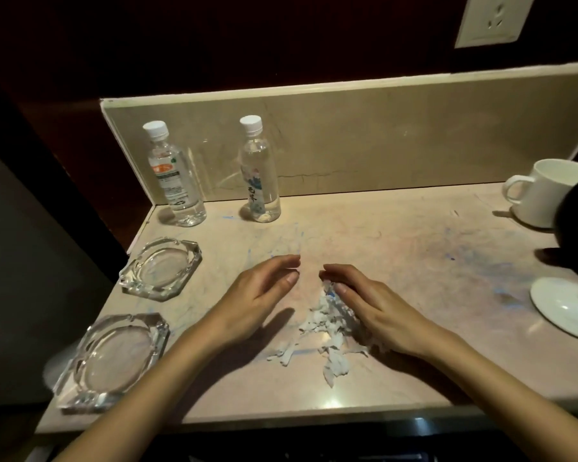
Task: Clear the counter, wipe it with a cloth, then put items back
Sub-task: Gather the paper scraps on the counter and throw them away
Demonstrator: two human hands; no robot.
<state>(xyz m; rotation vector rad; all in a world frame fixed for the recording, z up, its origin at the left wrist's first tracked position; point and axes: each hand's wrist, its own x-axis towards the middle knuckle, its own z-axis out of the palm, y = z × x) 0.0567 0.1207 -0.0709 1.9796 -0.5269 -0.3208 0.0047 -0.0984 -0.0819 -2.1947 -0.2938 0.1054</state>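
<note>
Two bare hands rest low on the pale marbled stone counter (397, 248), palms down, on either side of a loose heap of torn white paper scraps (327, 325). The left hand (259, 288) lies flat with relaxed, nearly straight fingers and holds nothing; it is just beside the heap, not touching it. The right hand (367, 305) rests against the heap's right edge with gently bent fingers; whether it pinches any scrap I cannot tell, but it looks released rather than clenched.

Judging by this, the clearing step is in hand, with the scraps being herded together. No cloth is in view, so wiping has not begun, and blue smears mark the surface.

Much remains on the counter: two clear plastic water bottles with white caps (259, 168) stand at the back left near the upstand, two clear cut-glass ashtrays (162, 268) sit along the left edge, a white ceramic mug (544, 195) stands at the far right, partly behind a black object I cannot identify, and a round white base (561, 305) lies near it.

Next, the hands probably need to close in from both sides and scoop the light scraps up without scattering them over the front edge.
</note>
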